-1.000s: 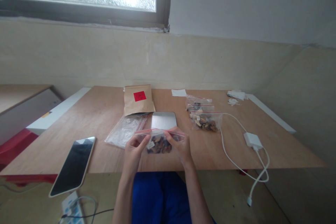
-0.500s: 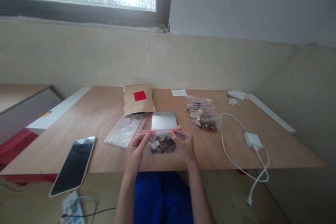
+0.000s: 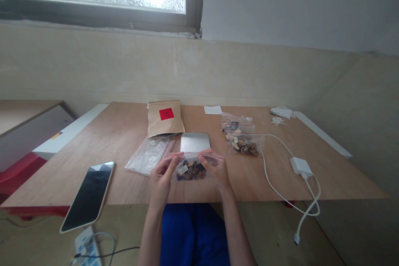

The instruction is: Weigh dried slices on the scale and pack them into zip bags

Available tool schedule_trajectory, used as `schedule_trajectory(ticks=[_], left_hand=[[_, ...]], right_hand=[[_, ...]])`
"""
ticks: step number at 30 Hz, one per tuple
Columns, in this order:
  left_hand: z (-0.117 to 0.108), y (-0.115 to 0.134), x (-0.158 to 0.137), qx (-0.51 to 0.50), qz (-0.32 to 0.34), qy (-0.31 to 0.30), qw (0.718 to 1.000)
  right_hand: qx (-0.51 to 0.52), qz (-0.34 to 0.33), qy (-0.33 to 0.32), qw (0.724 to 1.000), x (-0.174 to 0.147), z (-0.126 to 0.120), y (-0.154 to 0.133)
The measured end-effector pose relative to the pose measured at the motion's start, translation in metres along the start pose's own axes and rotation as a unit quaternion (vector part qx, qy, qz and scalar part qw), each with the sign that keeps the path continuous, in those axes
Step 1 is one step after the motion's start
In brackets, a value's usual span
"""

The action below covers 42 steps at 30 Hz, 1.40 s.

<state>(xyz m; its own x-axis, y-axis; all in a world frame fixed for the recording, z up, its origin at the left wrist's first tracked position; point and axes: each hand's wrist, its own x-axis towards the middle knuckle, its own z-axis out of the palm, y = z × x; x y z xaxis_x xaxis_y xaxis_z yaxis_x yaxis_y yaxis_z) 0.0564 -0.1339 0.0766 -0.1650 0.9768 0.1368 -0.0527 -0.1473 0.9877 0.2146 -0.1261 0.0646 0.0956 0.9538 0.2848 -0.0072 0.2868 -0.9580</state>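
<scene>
I hold a small clear zip bag (image 3: pixel 190 168) with a red seal strip and dark brown pieces inside, just above the near edge of the wooden table (image 3: pixel 124 133). My left hand (image 3: pixel 160 178) pinches its left side and my right hand (image 3: pixel 218 172) pinches its right side near the seal. Directly behind the bag lies a flat silver scale (image 3: pixel 195 142). A stack of empty clear zip bags (image 3: pixel 149 154) lies to its left.
A brown paper pouch with a red label (image 3: pixel 165 118) lies behind the scale. Filled zip bags (image 3: pixel 241 135) sit to the right, beside a white charger and cable (image 3: pixel 299 166). A phone (image 3: pixel 89 195) overhangs the near-left edge. Paper scraps (image 3: pixel 280 113) lie at the far right.
Both hands lifted the filled bag slightly and shifted it a little right and away, toward the scale; the fingers moved along the seal. Nothing else moved.
</scene>
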Motion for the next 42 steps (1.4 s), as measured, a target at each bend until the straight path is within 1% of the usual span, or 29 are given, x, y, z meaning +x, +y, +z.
schedule_trajectory(ticks=[4, 9, 12, 19, 21, 25, 27, 29, 31, 32, 35, 36, 38, 42], left_hand=[[0.004, 0.000, -0.002, 0.008, 0.007, 0.025, 1.000], [0.010, 0.001, -0.004, 0.011, 0.032, 0.035, 0.999], [0.010, 0.002, -0.004, 0.012, 0.035, 0.024, 0.999], [0.007, 0.001, -0.004, 0.016, 0.035, -0.023, 0.999], [0.008, 0.000, -0.003, 0.007, 0.031, -0.020, 0.999], [0.008, -0.001, -0.003, -0.025, 0.032, 0.024, 0.999], [0.007, -0.002, -0.003, -0.035, 0.040, 0.037, 0.998], [0.006, -0.003, -0.003, -0.029, 0.051, 0.042, 0.997], [0.007, -0.003, -0.003, -0.020, 0.066, 0.042, 0.997], [0.008, -0.003, -0.003, -0.019, 0.076, 0.039, 0.996], [0.013, -0.001, -0.004, -0.030, 0.110, 0.022, 0.993], [0.016, 0.000, -0.005, -0.035, 0.121, 0.013, 0.992], [0.019, 0.002, -0.006, -0.044, 0.137, -0.005, 0.990], [0.022, 0.005, -0.008, -0.042, 0.154, -0.025, 0.987]], right_hand=[[0.000, -0.016, -0.013, 1.000, 0.000, 0.001, 0.002], [0.002, -0.017, 0.020, 1.000, 0.001, 0.003, 0.001], [-0.002, -0.016, 0.030, 0.999, 0.000, 0.002, -0.001], [-0.003, -0.007, 0.050, 0.999, -0.002, -0.003, -0.006], [-0.002, -0.002, 0.041, 0.999, -0.002, -0.005, -0.005], [-0.002, -0.003, -0.012, 1.000, -0.001, -0.014, -0.002], [-0.008, -0.017, -0.010, 1.000, -0.001, -0.020, -0.005], [-0.049, -0.047, 0.031, 0.997, -0.002, -0.026, -0.014], [-0.136, -0.088, 0.060, 0.985, -0.004, -0.027, -0.027], [-0.186, -0.107, 0.055, 0.975, -0.005, -0.026, -0.035], [-0.293, -0.150, -0.010, 0.944, -0.010, -0.014, -0.053], [-0.310, -0.157, -0.028, 0.937, -0.011, -0.009, -0.056], [-0.321, -0.169, -0.040, 0.931, -0.012, 0.000, -0.058], [-0.310, -0.196, -0.023, 0.930, -0.012, 0.009, -0.051]])
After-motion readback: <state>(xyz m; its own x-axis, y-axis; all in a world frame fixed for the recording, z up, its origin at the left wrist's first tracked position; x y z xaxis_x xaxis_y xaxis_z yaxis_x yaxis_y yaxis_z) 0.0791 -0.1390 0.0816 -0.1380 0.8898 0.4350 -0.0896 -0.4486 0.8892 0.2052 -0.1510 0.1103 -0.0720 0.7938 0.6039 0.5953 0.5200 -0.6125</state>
